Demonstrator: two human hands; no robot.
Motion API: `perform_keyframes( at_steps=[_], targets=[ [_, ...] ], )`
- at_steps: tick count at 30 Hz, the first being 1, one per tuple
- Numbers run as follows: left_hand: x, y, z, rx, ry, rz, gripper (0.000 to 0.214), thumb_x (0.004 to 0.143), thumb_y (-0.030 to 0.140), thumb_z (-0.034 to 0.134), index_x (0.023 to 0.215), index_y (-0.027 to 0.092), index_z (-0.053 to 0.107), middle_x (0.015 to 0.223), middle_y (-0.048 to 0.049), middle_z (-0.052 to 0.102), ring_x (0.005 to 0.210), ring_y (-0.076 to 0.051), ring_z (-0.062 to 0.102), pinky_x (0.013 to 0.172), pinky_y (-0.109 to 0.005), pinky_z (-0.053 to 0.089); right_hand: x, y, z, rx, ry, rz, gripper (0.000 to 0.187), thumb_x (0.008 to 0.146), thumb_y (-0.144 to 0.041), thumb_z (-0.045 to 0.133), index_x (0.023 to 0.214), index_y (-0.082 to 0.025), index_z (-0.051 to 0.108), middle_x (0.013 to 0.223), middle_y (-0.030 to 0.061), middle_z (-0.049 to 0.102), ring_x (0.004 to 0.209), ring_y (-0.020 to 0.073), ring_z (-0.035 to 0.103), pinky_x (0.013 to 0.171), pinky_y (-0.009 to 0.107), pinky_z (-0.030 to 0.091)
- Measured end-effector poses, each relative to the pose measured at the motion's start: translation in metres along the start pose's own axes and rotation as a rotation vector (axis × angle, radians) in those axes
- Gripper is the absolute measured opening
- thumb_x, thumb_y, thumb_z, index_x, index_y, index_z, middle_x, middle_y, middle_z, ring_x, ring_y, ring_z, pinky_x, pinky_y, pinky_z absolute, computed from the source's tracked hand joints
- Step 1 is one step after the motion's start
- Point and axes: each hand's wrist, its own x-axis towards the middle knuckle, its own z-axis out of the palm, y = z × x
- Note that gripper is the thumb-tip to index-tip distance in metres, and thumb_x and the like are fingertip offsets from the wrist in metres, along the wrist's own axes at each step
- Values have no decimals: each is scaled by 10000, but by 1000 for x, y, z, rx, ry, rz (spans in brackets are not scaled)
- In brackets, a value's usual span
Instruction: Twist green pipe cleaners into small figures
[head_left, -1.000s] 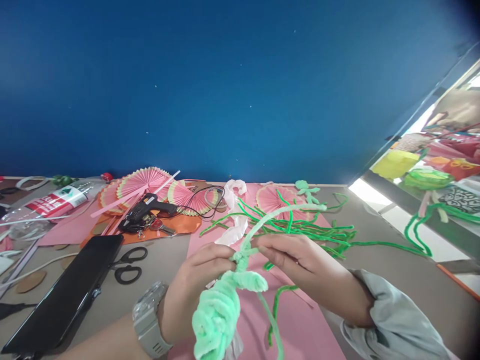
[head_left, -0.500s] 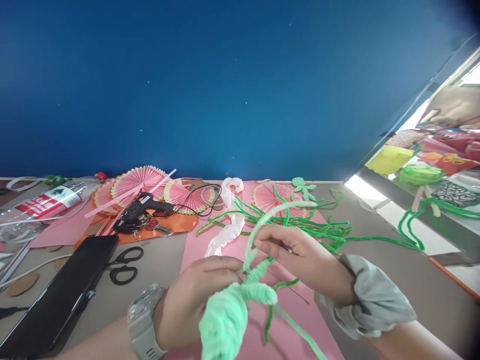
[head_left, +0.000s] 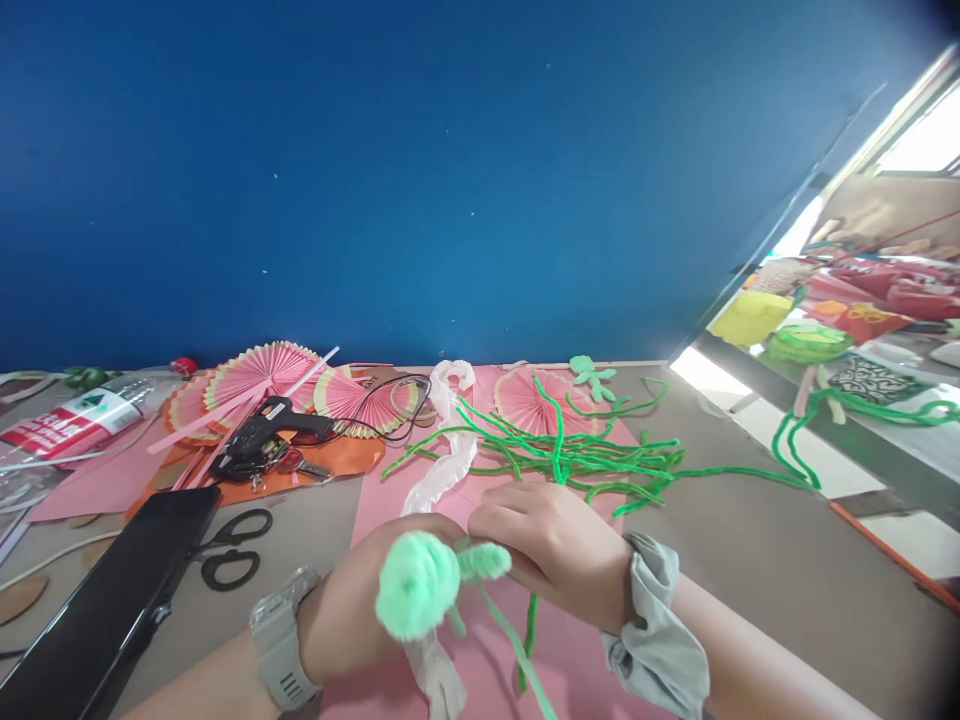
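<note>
Both hands meet over a pink paper sheet (head_left: 390, 480) near the table's front edge. My left hand (head_left: 360, 605), with a grey watch on its wrist, is closed round a light green pipe-cleaner figure (head_left: 417, 594) whose fuzzy wound head points at the camera. My right hand (head_left: 547, 545), a grey scrunchie on its wrist, is closed over the figure's thin stem, knuckles up. Loose light green ends (head_left: 517, 655) hang below the hands.
A heap of dark green pipe cleaners (head_left: 592, 460) lies just behind the hands. Pink paper fans (head_left: 274, 370), a black glue gun (head_left: 266, 432), scissors (head_left: 232, 548), a black case (head_left: 97, 610) and a plastic bottle (head_left: 75, 420) lie to the left. A blue wall stands behind.
The long light green strand that arched up behind the hands is now gone from sight. My right hand has dropped and closed over the stem. The figure's head has turned toward the camera.
</note>
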Motion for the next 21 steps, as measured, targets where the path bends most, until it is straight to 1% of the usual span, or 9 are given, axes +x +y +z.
perform_keyframes(
  at_steps=[1,2,5,7,10,14,16,18,21],
  targets=[
    [0,-5,1,20,-12,50,213,777,244,543,976,209,613,897,-50,676,819,-194,617,765,-280,488,0,1,-2,-47,23,16,155,863,-168,394,799,-186,534,697,14,598,629,132,512,564,245,359],
    [1,-9,1,41,80,65,266,809,257,501,1059,205,574,1007,-67,652,943,-213,585,862,-315,445,0,3,-5,-86,51,45,169,865,-167,391,788,-188,540,696,16,602,637,134,517,571,245,359],
    [2,-23,4,93,414,-17,289,865,284,411,1111,207,543,1045,-59,629,1057,-213,526,982,-352,340,0,17,-22,-161,152,218,166,876,-218,399,874,-209,565,731,14,635,625,130,540,590,242,366],
    [3,-30,4,114,498,-67,293,867,317,405,1095,206,552,1015,-51,632,1061,-214,522,1010,-361,303,2,36,-36,-213,227,363,167,871,-264,414,898,-226,574,683,-10,629,507,110,499,547,240,352],
    [5,-37,3,148,543,-101,275,842,360,438,1017,210,589,944,-46,644,1040,-219,531,1024,-372,285,9,77,-56,-195,299,527,208,863,-349,409,862,-212,566,500,-51,503,389,97,385,447,227,295],
    [9,-39,0,128,588,-180,214,816,364,471,873,221,619,852,-64,653,931,-229,572,959,-385,359,23,133,-75,-392,467,657,361,907,-411,246,953,-191,528,594,-7,515,493,131,444,482,244,336],
    [10,-37,1,104,584,-212,201,806,367,484,827,221,621,792,-63,650,878,-232,584,924,-392,389,29,154,-79,-444,454,674,418,916,-413,189,990,-175,525,624,24,535,529,158,470,517,277,352],
    [11,-37,2,71,565,-224,203,800,375,490,795,220,621,727,-55,635,851,-232,584,916,-392,394,34,167,-79,-470,388,651,395,909,-397,238,973,-171,556,681,55,571,595,181,513,571,300,378],
    [14,-38,2,32,547,-242,204,778,388,522,701,222,614,648,-40,611,776,-225,580,891,-378,400,41,170,-75,-494,274,578,289,860,-312,390,1022,-168,581,976,115,590,804,221,549,716,341,408]
  ],
)
